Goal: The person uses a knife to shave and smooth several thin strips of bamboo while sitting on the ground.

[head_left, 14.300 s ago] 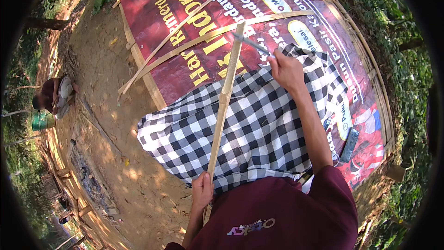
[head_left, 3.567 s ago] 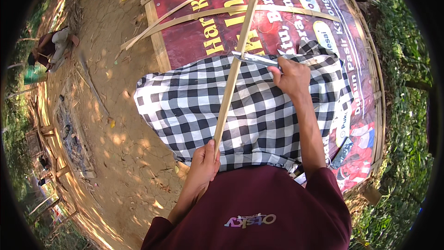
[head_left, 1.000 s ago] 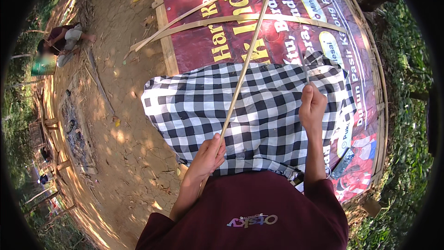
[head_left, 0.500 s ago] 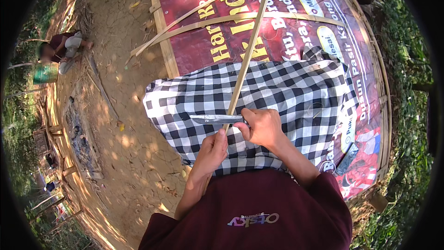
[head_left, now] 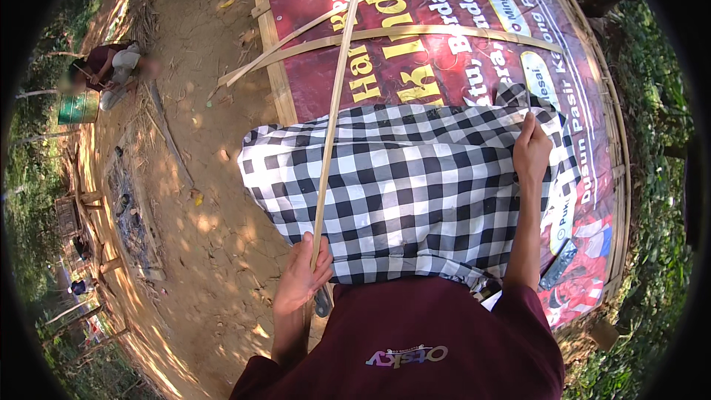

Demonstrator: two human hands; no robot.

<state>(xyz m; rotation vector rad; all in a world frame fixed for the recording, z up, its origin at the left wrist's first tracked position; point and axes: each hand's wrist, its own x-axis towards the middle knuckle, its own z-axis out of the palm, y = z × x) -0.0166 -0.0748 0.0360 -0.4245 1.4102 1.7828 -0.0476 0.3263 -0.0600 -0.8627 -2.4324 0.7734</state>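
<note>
My left hand (head_left: 302,272) is closed round the lower part of a long, pale bamboo strip (head_left: 335,115), which slants up and away across the cloth. My right hand (head_left: 532,154) is out at the right, a fist above the black-and-white checked cloth (head_left: 392,192). A thin dark edge rises from that fist, which looks like the knife (head_left: 529,98) seen nearly edge-on. The cloth lies spread before me, over part of a dark red printed banner (head_left: 311,81).
More bamboo strips (head_left: 415,32) cross the banner. A dark flat object (head_left: 559,263) lies at its right. A small dark rounded thing (head_left: 321,302) shows beside my left wrist. Across the dirt ground (head_left: 200,178) a person (head_left: 111,70) sits by a green drum (head_left: 78,109), near a long stick (head_left: 170,133).
My right hand has swung out to the right with the knife, away from the strip. My left hand has moved left and down, and the bamboo strip has shifted left with it.
</note>
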